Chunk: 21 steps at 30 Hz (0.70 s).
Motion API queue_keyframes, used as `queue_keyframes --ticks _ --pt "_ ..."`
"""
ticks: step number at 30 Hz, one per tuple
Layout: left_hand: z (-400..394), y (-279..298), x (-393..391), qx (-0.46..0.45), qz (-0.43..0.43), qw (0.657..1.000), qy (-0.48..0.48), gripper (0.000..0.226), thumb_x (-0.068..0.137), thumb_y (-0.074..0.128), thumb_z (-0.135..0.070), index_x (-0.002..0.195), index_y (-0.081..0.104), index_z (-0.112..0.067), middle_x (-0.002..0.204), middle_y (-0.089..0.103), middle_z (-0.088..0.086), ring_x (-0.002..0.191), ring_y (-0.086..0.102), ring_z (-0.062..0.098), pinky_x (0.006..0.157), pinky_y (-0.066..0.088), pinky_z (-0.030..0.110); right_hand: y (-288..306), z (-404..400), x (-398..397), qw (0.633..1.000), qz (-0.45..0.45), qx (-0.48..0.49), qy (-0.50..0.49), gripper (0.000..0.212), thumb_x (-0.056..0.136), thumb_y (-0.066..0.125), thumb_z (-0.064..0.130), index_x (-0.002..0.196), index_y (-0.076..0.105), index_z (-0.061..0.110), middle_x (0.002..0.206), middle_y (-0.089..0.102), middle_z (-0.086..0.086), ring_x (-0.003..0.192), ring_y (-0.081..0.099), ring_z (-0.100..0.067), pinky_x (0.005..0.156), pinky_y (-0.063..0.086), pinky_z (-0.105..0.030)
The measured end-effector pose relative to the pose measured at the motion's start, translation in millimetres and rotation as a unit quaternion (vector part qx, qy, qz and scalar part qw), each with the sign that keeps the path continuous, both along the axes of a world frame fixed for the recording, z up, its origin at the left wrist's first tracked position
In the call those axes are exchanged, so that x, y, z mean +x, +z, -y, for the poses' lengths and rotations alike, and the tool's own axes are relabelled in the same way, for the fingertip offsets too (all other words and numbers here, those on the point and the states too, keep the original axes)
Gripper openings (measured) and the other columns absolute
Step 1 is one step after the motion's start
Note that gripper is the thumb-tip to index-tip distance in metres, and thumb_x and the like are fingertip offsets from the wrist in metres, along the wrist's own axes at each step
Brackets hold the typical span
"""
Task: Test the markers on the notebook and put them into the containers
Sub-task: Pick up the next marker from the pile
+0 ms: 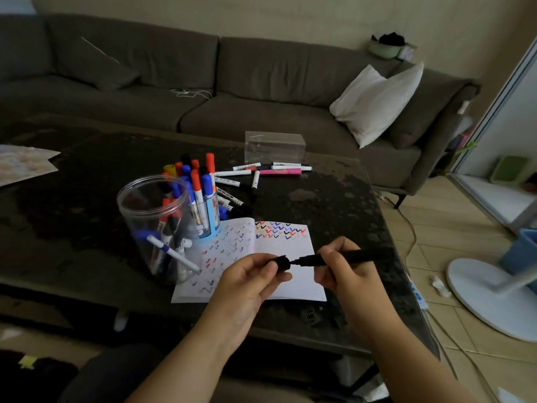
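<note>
An open notebook with coloured check marks lies on the dark table. Above it my right hand grips a black marker, tip pointing left. My left hand pinches its black cap, a small gap away from the tip. A clear round jar at the left holds several markers. Behind it a blue cup is packed with upright markers. More loose markers lie further back.
A clear rectangular box stands at the table's far side. Papers lie on the far left. A grey sofa with a white pillow sits behind. A white fan base and cables are on the floor at the right.
</note>
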<state>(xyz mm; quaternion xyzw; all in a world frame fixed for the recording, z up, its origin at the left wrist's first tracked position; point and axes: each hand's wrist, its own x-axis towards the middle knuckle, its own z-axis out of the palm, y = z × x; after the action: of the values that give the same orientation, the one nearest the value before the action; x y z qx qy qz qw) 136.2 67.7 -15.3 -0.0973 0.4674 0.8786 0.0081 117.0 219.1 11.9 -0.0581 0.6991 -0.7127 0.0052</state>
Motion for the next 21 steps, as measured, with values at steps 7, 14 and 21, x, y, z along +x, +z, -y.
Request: queue_keyframes --ticks 7,14,21 --pt "6.7 11.6 23.7 -0.198 -0.028 0.976 -0.086 0.009 0.090 0.055 -0.011 0.095 0.062 -0.009 0.078 0.072 0.008 0.076 0.071 0.024 0.078 0.055 0.028 4.1 -1.0 14.8 0.998 -0.024 0.055 0.032 0.022 0.092 0.056 0.010 0.070 0.053 0.004 0.048 0.047 0.001 0.048 0.044 -0.008 0.049 0.037 -0.018" --pt "15.6 15.6 37.0 -0.318 -0.021 0.927 -0.197 0.027 0.099 0.040 -0.024 0.084 0.059 -0.012 0.058 0.051 -0.002 0.049 0.047 0.009 0.065 0.051 0.032 7.6 1.3 28.5 0.992 -0.025 0.104 0.061 0.030 0.091 0.058 0.021 0.079 0.056 -0.007 0.050 0.045 -0.001 0.044 0.037 -0.007 0.045 0.031 -0.016" --pt "16.0 23.5 44.9 -0.205 -0.018 0.963 -0.173 0.026 0.098 0.042 -0.020 0.077 0.053 -0.009 0.053 0.041 -0.003 0.046 0.031 0.008 0.054 0.040 0.025 1.7 11.1 38.7 0.998 -0.007 -0.021 0.065 0.020 0.089 0.058 0.014 0.077 0.051 -0.001 0.054 0.037 -0.011 0.045 0.032 -0.009 0.043 0.028 -0.017"
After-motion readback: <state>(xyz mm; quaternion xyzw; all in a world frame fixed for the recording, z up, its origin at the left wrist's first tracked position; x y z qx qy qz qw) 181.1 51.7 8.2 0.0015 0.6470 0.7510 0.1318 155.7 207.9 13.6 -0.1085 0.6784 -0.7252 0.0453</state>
